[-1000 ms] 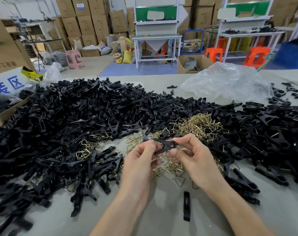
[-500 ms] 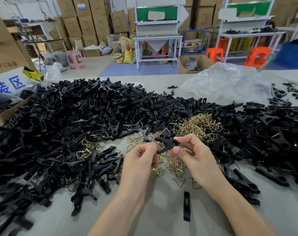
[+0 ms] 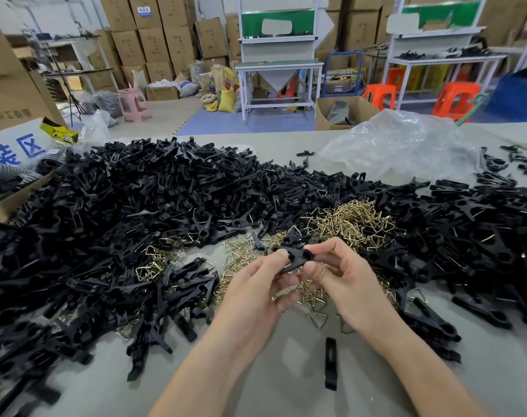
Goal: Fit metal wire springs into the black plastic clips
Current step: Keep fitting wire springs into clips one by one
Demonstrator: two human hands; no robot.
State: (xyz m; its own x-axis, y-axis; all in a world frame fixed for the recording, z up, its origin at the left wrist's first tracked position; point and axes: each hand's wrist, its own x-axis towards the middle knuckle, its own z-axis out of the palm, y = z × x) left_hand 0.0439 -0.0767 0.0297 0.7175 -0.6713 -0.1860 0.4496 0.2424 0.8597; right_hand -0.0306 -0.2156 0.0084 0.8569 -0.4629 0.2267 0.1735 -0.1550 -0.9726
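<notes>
Black plastic clip [image 3: 295, 261] is pinched at opposite ends by left hand [image 3: 256, 285] and right hand [image 3: 345, 276]; align its halves, then seat a wire spring [image 3: 311, 296] from beneath the fingers [image 3: 314, 270].

Warehouse interior. Cardboard boxes [image 3: 153, 40] stacked high along back wall. White workbench [image 3: 278, 67] with green panel at centre; second workbench [image 3: 445, 60] to right, orange stools [image 3: 454, 99] under it. Pink stool [image 3: 132, 103] left. Sacks [image 3: 223, 91] heaped on blue floor mat [image 3: 271, 126]

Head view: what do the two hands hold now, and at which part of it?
One black plastic clip, held between both hands. The left hand pinches its left end, the right hand its right end; its middle shows uncovered.
</notes>
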